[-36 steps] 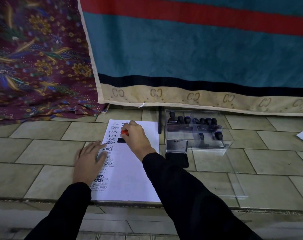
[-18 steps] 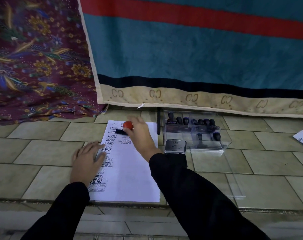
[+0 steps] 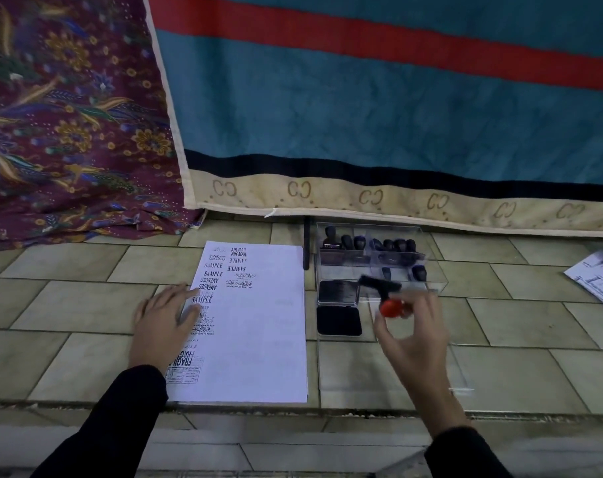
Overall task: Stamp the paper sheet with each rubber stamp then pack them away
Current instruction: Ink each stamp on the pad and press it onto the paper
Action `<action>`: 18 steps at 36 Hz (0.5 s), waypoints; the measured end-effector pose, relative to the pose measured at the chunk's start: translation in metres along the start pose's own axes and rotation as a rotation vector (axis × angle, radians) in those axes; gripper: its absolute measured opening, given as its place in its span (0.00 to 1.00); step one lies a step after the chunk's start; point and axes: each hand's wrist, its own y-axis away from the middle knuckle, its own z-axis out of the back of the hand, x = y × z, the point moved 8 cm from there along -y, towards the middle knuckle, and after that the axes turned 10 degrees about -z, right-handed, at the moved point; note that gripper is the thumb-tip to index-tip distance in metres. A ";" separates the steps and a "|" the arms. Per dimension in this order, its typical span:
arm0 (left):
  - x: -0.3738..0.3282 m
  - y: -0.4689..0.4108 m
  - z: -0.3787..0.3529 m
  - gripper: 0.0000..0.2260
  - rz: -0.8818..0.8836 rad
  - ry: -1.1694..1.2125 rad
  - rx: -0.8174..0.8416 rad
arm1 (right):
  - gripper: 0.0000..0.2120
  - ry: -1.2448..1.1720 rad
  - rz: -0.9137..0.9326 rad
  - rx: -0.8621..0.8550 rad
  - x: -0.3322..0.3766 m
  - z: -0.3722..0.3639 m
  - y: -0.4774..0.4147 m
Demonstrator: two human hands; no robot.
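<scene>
A white paper sheet (image 3: 258,332) lies on the tiled floor, with several black stamp prints down its left side and top. My left hand (image 3: 163,320) presses flat on the sheet's left edge. My right hand (image 3: 412,331) pinches a rubber stamp with a red knob (image 3: 391,307) and a black base, held in the air right of the sheet, just in front of the clear plastic box (image 3: 434,281). Several black-handled stamps (image 3: 372,243) stand in the box's back row. An open ink pad (image 3: 338,307) lies between sheet and hand.
The box's clear lid (image 3: 355,370) lies flat on the tiles under my right hand. A teal, red-striped blanket (image 3: 362,115) and a patterned maroon cloth (image 3: 69,115) hang behind. Loose printed papers (image 3: 600,274) lie at the far right. A floor step edge runs near me.
My right hand lifted the red-knobbed stamp off the top of the sheet and carried it right, past the ink pad, to the front of the box. My left hand stayed put.
</scene>
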 end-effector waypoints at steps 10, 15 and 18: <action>-0.002 0.001 0.002 0.14 -0.003 -0.011 -0.015 | 0.17 0.098 -0.111 0.182 -0.050 -0.018 0.039; -0.006 0.001 0.004 0.18 -0.004 -0.009 -0.003 | 0.17 0.139 -0.185 0.242 -0.055 -0.026 0.033; -0.006 0.000 0.004 0.18 0.003 -0.014 -0.001 | 0.16 0.126 -0.249 0.270 -0.059 -0.030 0.028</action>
